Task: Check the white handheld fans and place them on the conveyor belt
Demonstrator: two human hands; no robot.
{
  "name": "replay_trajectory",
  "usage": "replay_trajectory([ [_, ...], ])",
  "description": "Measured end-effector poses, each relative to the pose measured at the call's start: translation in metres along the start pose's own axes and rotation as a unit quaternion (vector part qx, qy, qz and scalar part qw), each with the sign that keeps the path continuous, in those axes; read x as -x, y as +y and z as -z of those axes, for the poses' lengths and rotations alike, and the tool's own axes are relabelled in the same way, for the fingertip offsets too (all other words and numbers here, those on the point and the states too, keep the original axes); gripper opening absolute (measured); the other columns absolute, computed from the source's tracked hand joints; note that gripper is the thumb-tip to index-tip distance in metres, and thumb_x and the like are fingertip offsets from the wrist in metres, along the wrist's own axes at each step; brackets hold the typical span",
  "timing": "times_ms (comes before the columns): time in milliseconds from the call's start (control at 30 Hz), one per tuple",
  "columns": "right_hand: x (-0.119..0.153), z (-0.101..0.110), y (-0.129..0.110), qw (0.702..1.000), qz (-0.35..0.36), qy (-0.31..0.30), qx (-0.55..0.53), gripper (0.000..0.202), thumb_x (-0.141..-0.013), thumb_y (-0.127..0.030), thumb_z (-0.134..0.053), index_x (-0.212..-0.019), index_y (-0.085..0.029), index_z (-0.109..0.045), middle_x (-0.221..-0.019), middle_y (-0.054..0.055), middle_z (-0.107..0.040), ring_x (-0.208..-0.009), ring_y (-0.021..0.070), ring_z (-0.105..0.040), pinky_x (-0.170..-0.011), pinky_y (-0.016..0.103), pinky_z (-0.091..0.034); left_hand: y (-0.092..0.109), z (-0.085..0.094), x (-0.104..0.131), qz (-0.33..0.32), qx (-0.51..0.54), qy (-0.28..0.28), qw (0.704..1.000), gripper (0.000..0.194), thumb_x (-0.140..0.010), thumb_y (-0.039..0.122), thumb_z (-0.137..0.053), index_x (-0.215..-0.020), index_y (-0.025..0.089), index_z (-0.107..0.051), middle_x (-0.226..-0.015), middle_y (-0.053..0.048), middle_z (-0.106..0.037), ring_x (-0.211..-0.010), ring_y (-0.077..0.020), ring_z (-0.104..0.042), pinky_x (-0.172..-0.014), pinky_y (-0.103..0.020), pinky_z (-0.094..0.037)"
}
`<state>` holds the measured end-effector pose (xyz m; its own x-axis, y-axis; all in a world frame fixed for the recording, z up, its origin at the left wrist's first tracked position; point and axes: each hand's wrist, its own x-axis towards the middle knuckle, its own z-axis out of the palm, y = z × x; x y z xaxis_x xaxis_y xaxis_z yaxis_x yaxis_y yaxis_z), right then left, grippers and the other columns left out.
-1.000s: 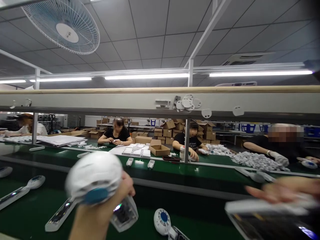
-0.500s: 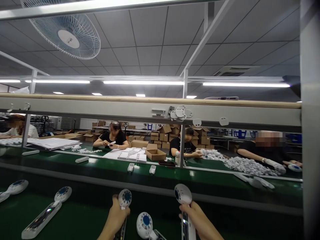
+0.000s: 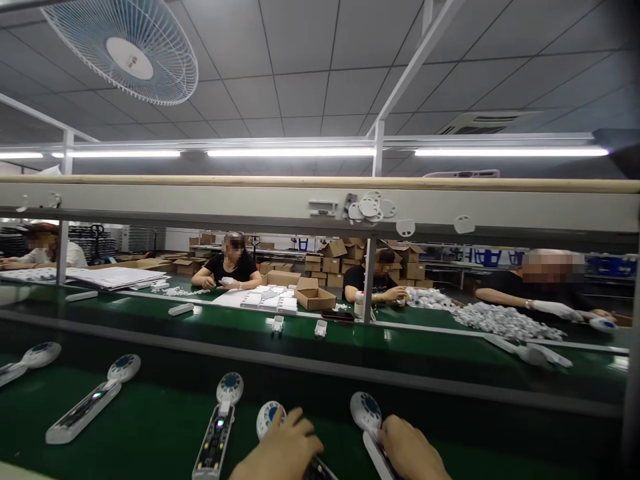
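My left hand (image 3: 283, 445) is over a white handheld device (image 3: 270, 420) with a round, slotted, blue-centred head. Its fingers are spread and partly cover the device's neck. My right hand (image 3: 411, 450) is closed around the handle of a similar device (image 3: 367, 413), whose head tilts up to the left. Left of my hands, another such device (image 3: 217, 427) lies on the green belt, its handle showing a circuit board with a small light. The lower ends of both devices at my hands are hidden or out of frame.
Further left on the green belt (image 3: 150, 413) lie another lit device (image 3: 93, 407) and part of one more (image 3: 30, 363). A raised grey rail (image 3: 300, 370) divides this belt from the far one. Across it, several people work beside white parts (image 3: 505, 320) and an open carton (image 3: 315, 297).
My left hand has let go of one device, which now lies on the belt, and moved right over the middle one. My right hand has lowered its device and tilted it leftward.
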<state>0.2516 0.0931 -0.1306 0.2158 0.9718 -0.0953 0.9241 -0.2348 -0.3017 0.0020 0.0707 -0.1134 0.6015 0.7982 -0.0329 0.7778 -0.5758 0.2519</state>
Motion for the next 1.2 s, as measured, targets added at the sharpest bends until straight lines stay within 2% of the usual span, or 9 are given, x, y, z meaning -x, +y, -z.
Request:
replay_trajectory([
  [133,0.009,0.017,-0.008,1.0,0.017,0.022,0.004,0.022,-0.093,-0.035,-0.054,-0.095,-0.015,-0.064,-0.106,0.007,-0.066,-0.1,0.0216,-0.061,-0.086,0.042,-0.051,0.006,-0.007,-0.002,-0.006,0.008,-0.014,1.0,0.029,-0.083,0.024,-0.065,-0.111,0.018,-0.063,-0.117,-0.009,-0.064,-0.117,-0.0284,-0.054,-0.107,-0.06,-0.031],
  [333,0.021,0.042,-0.021,0.993,0.075,0.037,-0.084,0.03,-0.094,-0.037,-0.052,-0.113,-0.016,-0.061,-0.125,0.01,-0.06,-0.115,0.0255,-0.056,-0.094,0.046,-0.048,0.008,0.033,0.021,0.076,0.099,0.18,0.976,0.064,-0.082,0.021,-0.056,-0.138,0.027,-0.025,-0.122,-0.006,-0.058,-0.103,-0.0201,-0.058,-0.086,-0.032,-0.048],
  [433,0.027,0.049,-0.026,0.986,0.098,0.027,-0.129,0.032,-0.094,-0.037,-0.051,-0.117,-0.017,-0.059,-0.124,0.01,-0.061,-0.115,0.0252,-0.057,-0.094,0.046,-0.048,0.005,0.055,0.029,0.125,0.092,0.219,0.963,0.063,-0.079,0.033,-0.064,-0.134,0.029,-0.032,-0.128,-0.005,-0.052,-0.104,-0.022,-0.057,-0.086,-0.034,-0.046],
  [567,0.033,0.054,-0.027,0.982,0.096,0.022,-0.159,0.032,-0.094,-0.038,-0.051,-0.117,-0.016,-0.058,-0.12,0.01,-0.063,-0.11,0.0245,-0.059,-0.092,0.045,-0.049,-0.007,0.076,0.048,0.211,0.045,0.146,0.965,0.04,-0.066,0.031,-0.076,-0.099,0.017,-0.059,-0.102,-0.006,-0.061,-0.093,-0.0255,-0.058,-0.086,-0.048,-0.045],
  [733,0.037,0.059,-0.027,0.98,0.089,0.022,-0.177,0.031,-0.093,-0.038,-0.052,-0.116,-0.017,-0.059,-0.115,0.009,-0.063,-0.105,0.024,-0.059,-0.09,0.044,-0.048,-0.034,0.087,0.085,0.287,0.141,-0.031,0.947,0.056,-0.063,0.018,-0.071,-0.117,0.017,-0.06,-0.098,-0.01,-0.064,-0.058,-0.0163,-0.059,-0.053,-0.036,-0.051],
  [933,0.047,0.063,-0.035,0.962,0.103,0.012,-0.252,0.036,-0.088,-0.038,-0.058,-0.114,-0.013,-0.06,-0.11,0.013,-0.063,-0.103,0.0287,-0.058,-0.091,0.049,-0.044,-0.044,0.093,0.09,0.203,0.325,0.054,0.922,0.064,-0.076,0.04,-0.06,-0.135,0.019,-0.045,-0.113,-0.015,-0.057,-0.069,-0.021,-0.062,-0.054,-0.033,-0.051],
  [1033,0.064,0.065,-0.054,0.915,0.157,-0.015,-0.371,0.058,-0.088,-0.057,-0.048,-0.133,-0.02,-0.049,-0.111,0.013,-0.064,-0.1,0.0285,-0.061,-0.088,0.043,-0.047,-0.017,0.091,0.073,0.119,0.445,0.116,0.88,0.072,-0.082,0.049,-0.056,-0.142,0.02,-0.028,-0.127,-0.017,-0.047,-0.091,-0.0252,-0.062,-0.062,-0.032,-0.054],
  [1100,0.078,0.067,-0.07,0.861,0.201,-0.029,-0.467,0.077,-0.085,-0.071,-0.037,-0.147,-0.027,-0.023,-0.118,0.01,-0.063,-0.095,0.0249,-0.065,-0.08,0.038,-0.052,0.01,0.083,0.06,0.049,0.51,0.138,0.847,0.075,-0.081,0.05,-0.058,-0.143,0.021,-0.026,-0.123,-0.015,-0.051,-0.097,-0.0262,-0.06,-0.06,-0.03,-0.052],
  [1200,0.096,0.076,-0.085,0.792,0.235,-0.003,-0.563,0.085,-0.082,-0.074,-0.039,-0.148,-0.028,-0.012,-0.123,0.007,-0.063,-0.103,0.0248,-0.063,-0.082,0.036,-0.053,0.049,0.066,0.044,-0.041,0.587,0.111,0.801,0.079,-0.075,0.047,-0.065,-0.141,0.022,-0.029,-0.114,-0.011,-0.059,-0.093,-0.0243,-0.063,-0.071,-0.032,-0.051],
])
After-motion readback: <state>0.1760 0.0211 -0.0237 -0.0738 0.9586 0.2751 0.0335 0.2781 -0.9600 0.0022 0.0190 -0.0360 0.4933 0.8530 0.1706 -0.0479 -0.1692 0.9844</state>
